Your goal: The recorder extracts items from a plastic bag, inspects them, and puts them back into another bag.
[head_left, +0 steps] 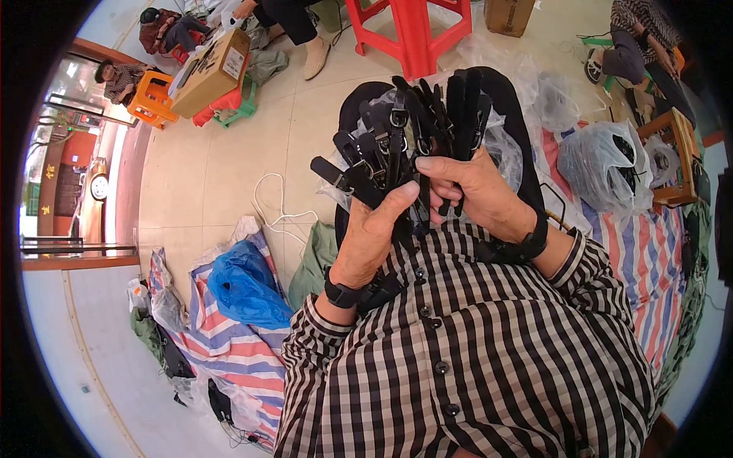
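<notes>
A thick bunch of black buckled straps fans out above my lap, with small metal buckles showing among them. My left hand is closed round the left part of the bunch, its thumb lying across the straps. Closed on the right part is my right hand, its thumb pressed on the straps near the middle and its fingers curled beneath. The two hands are close together. Where the lower strap ends lie between the palms is partly hidden.
A red plastic stool stands ahead. To the right sit a clear plastic bag with black items and a wooden frame. On the left lie a blue plastic bag and a white cord. Other people sit farther off, near a cardboard box.
</notes>
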`<action>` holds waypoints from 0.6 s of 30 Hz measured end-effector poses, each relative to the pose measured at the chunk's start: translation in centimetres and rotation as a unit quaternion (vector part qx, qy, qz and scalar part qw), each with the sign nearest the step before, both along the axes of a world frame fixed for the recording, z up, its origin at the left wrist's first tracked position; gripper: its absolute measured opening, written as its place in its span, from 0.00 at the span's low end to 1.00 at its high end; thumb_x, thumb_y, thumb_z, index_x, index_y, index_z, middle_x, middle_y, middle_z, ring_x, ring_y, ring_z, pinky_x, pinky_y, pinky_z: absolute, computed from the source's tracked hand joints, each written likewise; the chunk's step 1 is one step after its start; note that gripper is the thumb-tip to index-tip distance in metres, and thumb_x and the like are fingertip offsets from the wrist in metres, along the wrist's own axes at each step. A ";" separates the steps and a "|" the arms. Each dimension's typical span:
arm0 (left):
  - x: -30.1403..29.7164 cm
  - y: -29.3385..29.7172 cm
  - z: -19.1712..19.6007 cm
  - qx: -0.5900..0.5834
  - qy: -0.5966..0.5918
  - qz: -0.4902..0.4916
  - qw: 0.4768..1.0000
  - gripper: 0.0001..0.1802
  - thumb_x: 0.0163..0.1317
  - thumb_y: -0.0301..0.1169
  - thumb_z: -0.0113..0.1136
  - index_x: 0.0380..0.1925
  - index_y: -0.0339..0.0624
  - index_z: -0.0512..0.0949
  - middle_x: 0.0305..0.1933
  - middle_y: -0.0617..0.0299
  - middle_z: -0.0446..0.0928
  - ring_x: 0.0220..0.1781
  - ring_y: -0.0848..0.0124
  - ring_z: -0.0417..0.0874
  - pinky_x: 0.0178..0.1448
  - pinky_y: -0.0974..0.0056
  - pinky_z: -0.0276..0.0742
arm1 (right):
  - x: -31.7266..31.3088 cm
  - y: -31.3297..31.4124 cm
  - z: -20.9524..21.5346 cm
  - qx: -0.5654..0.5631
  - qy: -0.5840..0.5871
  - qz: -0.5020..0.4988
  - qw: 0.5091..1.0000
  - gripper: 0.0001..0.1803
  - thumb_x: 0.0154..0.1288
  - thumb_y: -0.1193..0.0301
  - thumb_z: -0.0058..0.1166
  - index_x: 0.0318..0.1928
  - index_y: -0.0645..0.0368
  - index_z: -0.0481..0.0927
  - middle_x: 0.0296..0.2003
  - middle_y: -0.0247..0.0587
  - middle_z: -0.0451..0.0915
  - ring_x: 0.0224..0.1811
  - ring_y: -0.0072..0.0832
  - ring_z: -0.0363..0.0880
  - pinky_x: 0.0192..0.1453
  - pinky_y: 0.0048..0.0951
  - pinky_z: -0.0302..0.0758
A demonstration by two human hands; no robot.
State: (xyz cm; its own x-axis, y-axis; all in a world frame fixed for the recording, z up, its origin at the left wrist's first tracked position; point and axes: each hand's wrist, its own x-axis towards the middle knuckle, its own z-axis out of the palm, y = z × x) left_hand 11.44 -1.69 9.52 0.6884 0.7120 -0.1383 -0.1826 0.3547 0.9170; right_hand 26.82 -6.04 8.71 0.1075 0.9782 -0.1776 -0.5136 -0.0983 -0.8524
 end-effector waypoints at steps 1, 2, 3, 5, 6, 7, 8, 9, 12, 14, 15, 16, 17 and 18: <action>0.0 0.0 0.0 -0.005 -0.007 0.011 1.000 0.14 0.62 0.31 0.52 0.43 0.31 0.73 0.35 0.52 0.79 0.35 0.66 0.82 0.40 0.64 0.80 | 0.0 0.0 -0.1 -0.001 0.000 0.000 1.000 0.09 0.58 0.70 0.58 0.23 0.56 0.74 0.10 0.26 0.66 0.12 0.15 0.63 0.17 0.19 0.60; 0.0 0.1 -0.3 -0.005 -0.007 0.011 1.000 0.14 0.62 0.31 0.52 0.43 0.31 0.73 0.35 0.52 0.79 0.35 0.66 0.82 0.40 0.64 0.80 | 0.1 0.0 -0.2 0.009 -0.002 0.005 1.000 0.07 0.59 0.70 0.57 0.27 0.56 0.75 0.12 0.25 0.65 0.12 0.14 0.62 0.19 0.20 0.64; -0.2 0.3 -0.8 0.001 -0.014 0.015 1.000 0.14 0.61 0.30 0.52 0.44 0.31 0.73 0.35 0.52 0.79 0.36 0.65 0.82 0.42 0.63 0.80 | 0.1 0.0 -0.3 0.019 -0.003 0.010 1.000 0.06 0.61 0.70 0.57 0.31 0.57 0.75 0.13 0.25 0.64 0.13 0.14 0.61 0.22 0.21 0.68; -0.2 0.4 -1.0 0.008 -0.021 0.019 1.000 0.15 0.61 0.29 0.52 0.45 0.31 0.73 0.36 0.52 0.80 0.37 0.65 0.82 0.44 0.63 0.80 | 0.2 0.0 -0.2 0.007 -0.014 0.003 1.000 0.05 0.60 0.70 0.57 0.31 0.57 0.75 0.13 0.24 0.64 0.13 0.13 0.61 0.23 0.20 0.67; -0.2 0.3 -0.8 0.001 -0.023 0.034 0.999 0.15 0.61 0.29 0.52 0.45 0.31 0.73 0.37 0.53 0.79 0.38 0.65 0.82 0.46 0.62 0.79 | 0.2 0.0 -0.2 -0.005 -0.024 -0.004 1.000 0.05 0.60 0.71 0.57 0.31 0.56 0.75 0.13 0.24 0.65 0.14 0.13 0.61 0.23 0.18 0.66; -0.2 0.1 -0.7 -0.005 -0.026 0.048 0.999 0.15 0.61 0.29 0.52 0.46 0.31 0.73 0.38 0.53 0.79 0.39 0.65 0.82 0.48 0.62 0.78 | 0.3 0.0 -0.3 -0.004 -0.024 -0.005 1.000 0.05 0.60 0.71 0.57 0.31 0.56 0.75 0.13 0.24 0.65 0.14 0.13 0.61 0.23 0.18 0.66; -0.2 0.1 -0.7 -0.004 -0.026 0.047 0.999 0.15 0.61 0.29 0.52 0.46 0.31 0.73 0.38 0.53 0.79 0.39 0.65 0.82 0.48 0.62 0.78 | 0.4 0.0 -0.5 0.008 -0.016 -0.006 1.000 0.05 0.60 0.71 0.57 0.32 0.57 0.75 0.15 0.24 0.66 0.14 0.13 0.61 0.22 0.18 0.64; -0.3 0.1 -0.6 -0.010 -0.027 0.063 0.998 0.16 0.61 0.28 0.53 0.47 0.32 0.73 0.39 0.54 0.79 0.41 0.66 0.81 0.49 0.62 0.77 | 0.4 0.0 -0.6 0.021 -0.008 -0.007 1.000 0.05 0.60 0.71 0.57 0.33 0.57 0.75 0.16 0.24 0.67 0.15 0.12 0.61 0.22 0.17 0.62; 0.2 -0.4 0.1 -0.027 -0.030 0.123 0.992 0.14 0.60 0.27 0.55 0.46 0.35 0.74 0.40 0.58 0.79 0.42 0.69 0.79 0.50 0.65 0.75 | 0.0 0.0 -0.1 -0.005 -0.026 -0.020 0.999 0.06 0.61 0.69 0.57 0.34 0.57 0.75 0.18 0.24 0.68 0.16 0.13 0.62 0.21 0.16 0.59; 0.2 -0.3 0.1 -0.035 -0.031 0.166 0.985 0.12 0.60 0.26 0.56 0.44 0.36 0.75 0.39 0.61 0.79 0.42 0.72 0.78 0.49 0.67 0.73 | 0.0 0.1 -0.2 0.015 -0.004 -0.025 1.000 0.06 0.60 0.69 0.58 0.33 0.57 0.75 0.21 0.27 0.72 0.16 0.13 0.63 0.19 0.16 0.58; -0.2 0.0 -0.5 -0.025 -0.036 0.137 0.990 0.11 0.60 0.26 0.57 0.43 0.37 0.75 0.38 0.61 0.78 0.41 0.73 0.78 0.49 0.67 0.73 | 0.0 0.2 -0.3 0.035 0.019 -0.029 0.999 0.06 0.59 0.70 0.59 0.32 0.56 0.76 0.23 0.29 0.76 0.16 0.13 0.63 0.17 0.16 0.57; -0.5 0.2 -0.8 -0.015 -0.040 0.110 0.993 0.11 0.59 0.27 0.58 0.42 0.38 0.75 0.38 0.61 0.78 0.41 0.73 0.78 0.50 0.68 0.73 | 0.0 0.2 -0.5 0.036 0.019 -0.029 0.999 0.06 0.59 0.70 0.59 0.32 0.56 0.76 0.23 0.29 0.76 0.16 0.13 0.63 0.17 0.16 0.57; -0.6 0.2 -0.8 -0.015 -0.040 0.110 0.993 0.11 0.59 0.27 0.58 0.42 0.38 0.75 0.38 0.61 0.78 0.41 0.73 0.78 0.50 0.68 0.73 | 0.0 0.3 -0.7 0.041 0.031 -0.016 0.999 0.06 0.60 0.69 0.58 0.34 0.56 0.76 0.24 0.29 0.77 0.17 0.13 0.64 0.18 0.15 0.57; -0.6 0.2 -0.8 -0.007 -0.021 0.102 0.995 0.10 0.59 0.26 0.59 0.41 0.38 0.75 0.37 0.61 0.78 0.40 0.74 0.78 0.49 0.68 0.74 | 0.1 0.4 -0.8 0.047 0.042 -0.004 0.998 0.06 0.61 0.69 0.58 0.35 0.56 0.76 0.24 0.29 0.77 0.17 0.13 0.64 0.18 0.15 0.57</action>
